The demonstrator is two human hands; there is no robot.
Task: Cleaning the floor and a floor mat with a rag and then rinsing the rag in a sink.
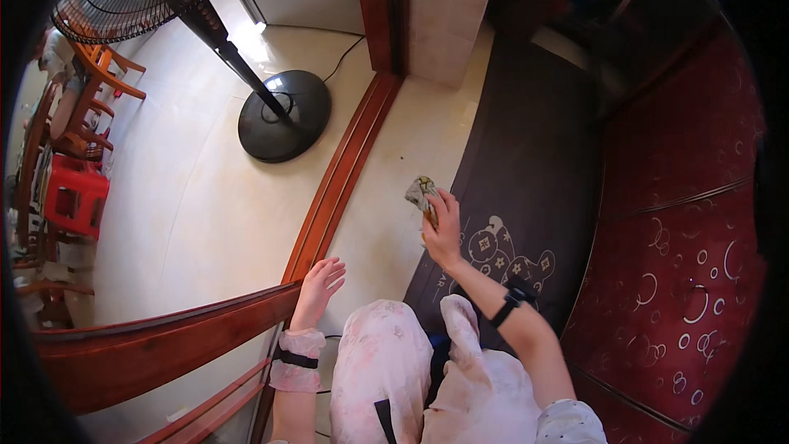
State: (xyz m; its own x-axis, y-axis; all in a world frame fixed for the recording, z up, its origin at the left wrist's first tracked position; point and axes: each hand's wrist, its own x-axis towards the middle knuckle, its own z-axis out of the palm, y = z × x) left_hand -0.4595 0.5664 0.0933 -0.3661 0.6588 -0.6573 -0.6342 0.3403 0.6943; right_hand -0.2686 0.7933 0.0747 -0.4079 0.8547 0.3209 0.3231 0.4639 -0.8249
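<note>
My right hand (444,228) grips a crumpled, stained cloth (421,192) above the pale floor tiles, beside the edge of a dark floor mat (524,154) with a printed bear figure. A small dark speck (402,158) lies on the tiles a little beyond the cloth. My left hand (319,290) holds nothing; its fingers are apart from the thumb, close to the end of a wooden door rail and over the wooden floor track (345,179). Black straps are around both forearms, and my knees in pale trousers are below.
On the left, past the track, stands a black pedestal fan (285,116) with a cord. A red plastic stool (77,196) and wooden chairs (102,68) are at the far left, where part of another person shows. Dark red cabinet doors (672,283) line the right side.
</note>
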